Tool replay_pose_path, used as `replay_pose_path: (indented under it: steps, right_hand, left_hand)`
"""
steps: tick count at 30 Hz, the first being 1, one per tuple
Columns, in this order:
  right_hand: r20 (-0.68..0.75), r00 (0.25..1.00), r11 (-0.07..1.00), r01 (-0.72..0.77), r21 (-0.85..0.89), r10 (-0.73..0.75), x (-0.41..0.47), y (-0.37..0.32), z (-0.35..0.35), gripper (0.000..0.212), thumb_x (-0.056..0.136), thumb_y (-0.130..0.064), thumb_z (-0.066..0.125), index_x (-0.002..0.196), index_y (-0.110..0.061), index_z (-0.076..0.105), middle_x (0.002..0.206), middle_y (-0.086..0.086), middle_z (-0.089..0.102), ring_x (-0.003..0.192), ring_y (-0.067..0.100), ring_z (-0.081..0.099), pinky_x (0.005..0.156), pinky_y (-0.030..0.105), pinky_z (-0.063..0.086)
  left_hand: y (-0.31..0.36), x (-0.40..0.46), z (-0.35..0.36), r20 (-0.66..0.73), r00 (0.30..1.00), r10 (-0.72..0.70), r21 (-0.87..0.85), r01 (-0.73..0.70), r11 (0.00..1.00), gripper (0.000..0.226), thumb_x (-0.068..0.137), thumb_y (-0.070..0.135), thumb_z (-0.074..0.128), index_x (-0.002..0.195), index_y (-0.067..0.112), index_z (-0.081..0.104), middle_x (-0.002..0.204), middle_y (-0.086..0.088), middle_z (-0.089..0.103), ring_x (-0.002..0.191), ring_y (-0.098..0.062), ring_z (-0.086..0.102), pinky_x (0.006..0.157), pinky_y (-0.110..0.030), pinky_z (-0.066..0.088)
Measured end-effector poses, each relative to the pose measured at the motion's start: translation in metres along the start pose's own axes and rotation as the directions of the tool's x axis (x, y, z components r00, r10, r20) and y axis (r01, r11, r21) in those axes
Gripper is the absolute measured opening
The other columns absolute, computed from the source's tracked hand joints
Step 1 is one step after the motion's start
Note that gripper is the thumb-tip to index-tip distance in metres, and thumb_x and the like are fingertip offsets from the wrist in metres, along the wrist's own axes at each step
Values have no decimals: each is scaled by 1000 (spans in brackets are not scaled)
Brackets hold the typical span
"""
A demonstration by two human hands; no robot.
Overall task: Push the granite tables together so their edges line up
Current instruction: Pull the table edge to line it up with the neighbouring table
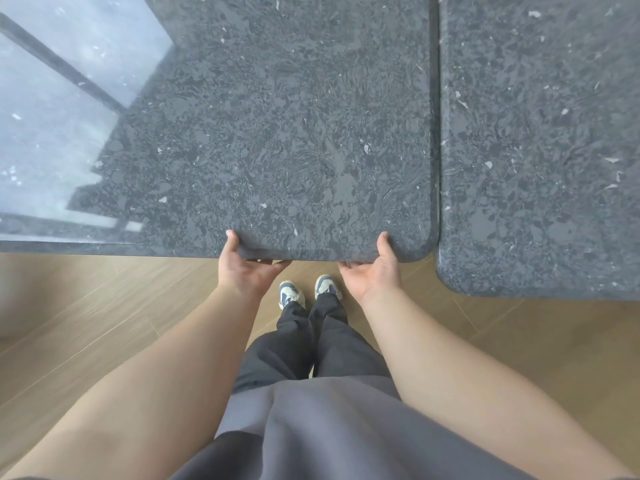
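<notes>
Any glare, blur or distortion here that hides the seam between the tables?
Head view: bright window glare washes the far left of the left speckled dark granite table; the seam beside the right speckled dark granite table stays sharp and glare-free; wide-angle bending curves the edges; the left hand and right hand are in focus.

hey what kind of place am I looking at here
Probably an indoor dining or café-type room, though little shows. Two polished granite tables stand side by side, left table and right table, on a wood-plank floor, and the stone reflects a bright window.
</notes>
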State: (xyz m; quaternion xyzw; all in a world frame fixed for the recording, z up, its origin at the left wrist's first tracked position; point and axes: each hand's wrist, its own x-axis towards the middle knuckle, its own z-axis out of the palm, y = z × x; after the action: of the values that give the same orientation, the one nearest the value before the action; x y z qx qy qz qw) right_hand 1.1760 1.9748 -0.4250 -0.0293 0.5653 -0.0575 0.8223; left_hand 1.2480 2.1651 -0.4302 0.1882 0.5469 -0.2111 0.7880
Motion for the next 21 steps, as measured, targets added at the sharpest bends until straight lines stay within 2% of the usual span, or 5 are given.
replay_pose_path:
  steps: [4, 8, 12, 18, 21]
  right_hand:
    - [11, 1000, 1000, -9, -13, 9, 4, -2, -2, 57, 92, -41, 68, 138, -13, 50, 136, 17, 56, 127, 35, 52, 107, 58, 43]
    - [45, 999, 999, -11, -38, 12, 7, -4, -9, 58, 92, -40, 69, 138, -13, 48, 136, 17, 54, 130, 35, 48, 108, 57, 42]
    - [57, 998, 998, 10, -64, -6, 10, -3, -12, 58, 92, -42, 68, 137, -11, 49, 134, 18, 57, 124, 34, 54, 103, 55, 47]
    - [67, 998, 996, -8, -88, 14, 6, -6, -9, 46, 93, -41, 67, 121, -8, 53, 128, 20, 58, 120, 37, 56, 102, 58, 48]
    - [65, 998, 997, -7, -72, 12, 5, -5, -7, 54, 93, -41, 67, 132, -7, 50, 132, 20, 57, 124, 37, 56, 105, 60, 45]
  left_hand:
    - [2, -2, -3, 32, 999, 38, 40, -39, 998, 57, 92, 53, 66, 132, 13, 56, 126, -18, 68, 115, -41, 65, 97, -76, 43]
    - [4, 0, -3, 43, 998, 53, 96, -57, 994, 57, 95, 52, 63, 134, 11, 53, 131, -20, 64, 118, -40, 62, 97, -75, 43]
    - [7, 3, -6, 38, 998, 51, 134, -56, 989, 56, 95, 51, 63, 132, 10, 53, 131, -19, 63, 121, -39, 61, 102, -74, 40]
    - [6, -1, 0, 41, 997, 63, 189, -69, 979, 54, 96, 55, 59, 126, 10, 55, 126, -17, 66, 118, -38, 63, 98, -70, 46]
    - [6, -3, 0, 40, 997, 67, 208, -74, 975, 54, 96, 54, 59, 126, 10, 55, 127, -16, 65, 118, -37, 63, 94, -70, 48]
